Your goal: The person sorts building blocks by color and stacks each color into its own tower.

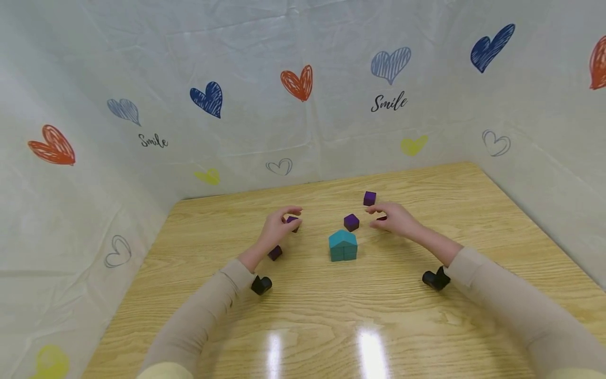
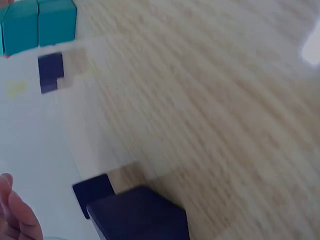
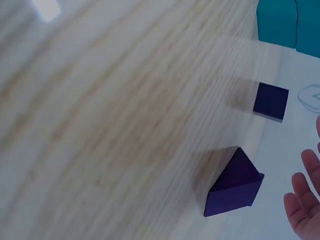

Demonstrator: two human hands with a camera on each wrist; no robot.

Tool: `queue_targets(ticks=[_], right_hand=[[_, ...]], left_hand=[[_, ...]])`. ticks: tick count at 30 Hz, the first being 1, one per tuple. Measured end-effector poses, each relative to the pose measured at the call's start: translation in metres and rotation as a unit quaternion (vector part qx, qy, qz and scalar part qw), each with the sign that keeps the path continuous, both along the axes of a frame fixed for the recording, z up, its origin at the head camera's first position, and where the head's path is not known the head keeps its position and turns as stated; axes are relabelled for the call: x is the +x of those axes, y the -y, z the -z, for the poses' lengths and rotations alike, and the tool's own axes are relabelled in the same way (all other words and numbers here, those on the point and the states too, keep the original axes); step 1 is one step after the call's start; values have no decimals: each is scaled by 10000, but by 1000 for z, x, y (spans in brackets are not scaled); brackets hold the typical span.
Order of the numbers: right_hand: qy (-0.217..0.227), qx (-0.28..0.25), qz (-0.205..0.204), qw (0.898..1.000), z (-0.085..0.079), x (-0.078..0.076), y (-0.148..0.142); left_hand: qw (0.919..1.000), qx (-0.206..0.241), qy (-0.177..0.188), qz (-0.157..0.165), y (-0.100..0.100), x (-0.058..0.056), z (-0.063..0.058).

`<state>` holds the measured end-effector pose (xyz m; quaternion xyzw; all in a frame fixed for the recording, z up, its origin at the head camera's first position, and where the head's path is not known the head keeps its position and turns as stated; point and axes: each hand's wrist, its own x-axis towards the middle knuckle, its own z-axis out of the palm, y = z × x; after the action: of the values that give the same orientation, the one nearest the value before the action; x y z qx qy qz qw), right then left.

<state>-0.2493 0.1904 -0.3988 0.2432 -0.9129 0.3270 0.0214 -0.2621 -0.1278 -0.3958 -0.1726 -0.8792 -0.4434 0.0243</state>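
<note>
My left hand [image 1: 276,229] hovers with bent fingers beside a small purple block [image 1: 294,225], which it partly covers in the head view. A darker purple block [image 1: 275,252] lies below that wrist. On the right, my right hand [image 1: 396,220] reaches in, thumb and fingers spread apart, partly hiding a purple block [image 1: 382,218]. The right wrist view shows this as a triangular purple block [image 3: 232,187] standing apart from the fingers [image 3: 297,200]. Between the hands stands a teal block stack [image 1: 343,250] with a peaked, roof-like top.
A purple block [image 1: 351,222] sits just behind the teal stack, and another purple block [image 1: 370,198] lies farther back. The wooden table [image 1: 322,305] meets a white curtain [image 1: 246,142] printed with hearts. Black wrist cameras hang under both sleeves.
</note>
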Motion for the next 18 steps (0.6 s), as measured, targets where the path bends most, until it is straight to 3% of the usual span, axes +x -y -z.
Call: queue_targets(ticks=[5,9,18], right_hand=[[-691,787,-396,9937,0,-14,6],[-1017,1082,-713,9863,4,-25,12],[-686,1216,-1053,9846,8,-42,23]], left_hand=[[9993,-260,203,-200,9,-12,0],[9973,-390,546,-284,14,-18,1],[9850,-1488,864,162,17,-29,2]])
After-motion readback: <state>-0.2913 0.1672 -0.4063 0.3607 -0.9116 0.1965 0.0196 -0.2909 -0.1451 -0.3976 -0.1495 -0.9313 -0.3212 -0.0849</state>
